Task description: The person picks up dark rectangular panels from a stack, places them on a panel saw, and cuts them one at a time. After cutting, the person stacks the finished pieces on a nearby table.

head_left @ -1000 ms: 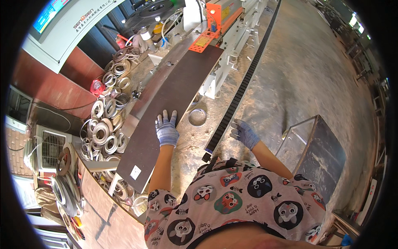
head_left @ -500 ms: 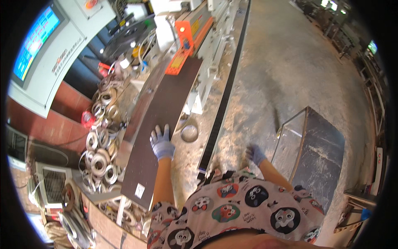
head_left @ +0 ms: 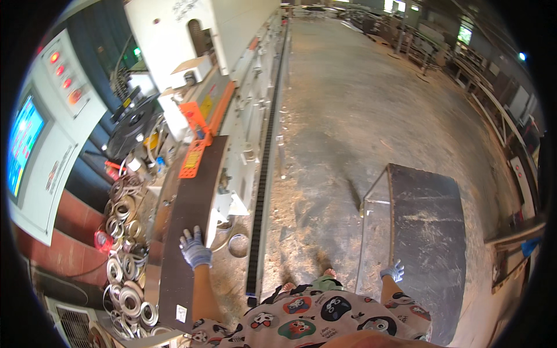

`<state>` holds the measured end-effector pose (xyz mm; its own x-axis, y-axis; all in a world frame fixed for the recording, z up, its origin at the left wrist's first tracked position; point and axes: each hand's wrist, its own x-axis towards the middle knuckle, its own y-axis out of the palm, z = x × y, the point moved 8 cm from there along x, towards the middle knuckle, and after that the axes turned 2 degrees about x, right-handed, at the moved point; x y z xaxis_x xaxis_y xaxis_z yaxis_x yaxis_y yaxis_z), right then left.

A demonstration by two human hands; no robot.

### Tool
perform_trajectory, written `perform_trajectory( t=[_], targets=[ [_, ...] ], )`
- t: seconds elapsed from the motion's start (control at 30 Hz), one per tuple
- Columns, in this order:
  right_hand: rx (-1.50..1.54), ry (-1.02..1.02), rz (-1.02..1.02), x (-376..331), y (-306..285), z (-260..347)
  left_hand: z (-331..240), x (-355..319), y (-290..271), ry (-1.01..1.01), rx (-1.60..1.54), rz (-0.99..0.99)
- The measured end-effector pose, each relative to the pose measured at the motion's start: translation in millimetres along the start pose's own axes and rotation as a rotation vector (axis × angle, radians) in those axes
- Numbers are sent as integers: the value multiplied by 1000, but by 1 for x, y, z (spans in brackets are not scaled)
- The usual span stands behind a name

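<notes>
One long dark panel [head_left: 194,226] is lain on the machine's infeed bed, pressed flat by the gloved left hand [head_left: 194,250], fingers spread apart. Coiled edge-banding rolls [head_left: 125,272] are crowded along its left edge. The gloved right hand [head_left: 393,271], fingers spread, is rested on a dark board stack [head_left: 429,232] across open, dusty floor [head_left: 325,139].

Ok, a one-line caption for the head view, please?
Gloved left hand flat on a dark board at the machine's feed; gloved right hand on a stack of dark panels.
</notes>
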<state>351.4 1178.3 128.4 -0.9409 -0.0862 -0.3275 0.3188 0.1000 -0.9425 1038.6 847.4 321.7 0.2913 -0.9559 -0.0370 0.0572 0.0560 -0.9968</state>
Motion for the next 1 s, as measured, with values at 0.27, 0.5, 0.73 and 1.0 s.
perform_trajectory(
  t=[0.27,0.5,0.73,1.0],
  targets=[
    [-129,-103,78,61,-1,27,-29,46,-5,-41,74,9],
    [-53,-243,74,75,-24,43,-173,-19,-45,409,-424,-355],
    [-10,-314,17,116,-48,91,-333,-62,-55,975,-462,-402],
    [-32,-469,-46,182,-91,184,-469,-25,-65,1078,-447,-326]
  ],
)
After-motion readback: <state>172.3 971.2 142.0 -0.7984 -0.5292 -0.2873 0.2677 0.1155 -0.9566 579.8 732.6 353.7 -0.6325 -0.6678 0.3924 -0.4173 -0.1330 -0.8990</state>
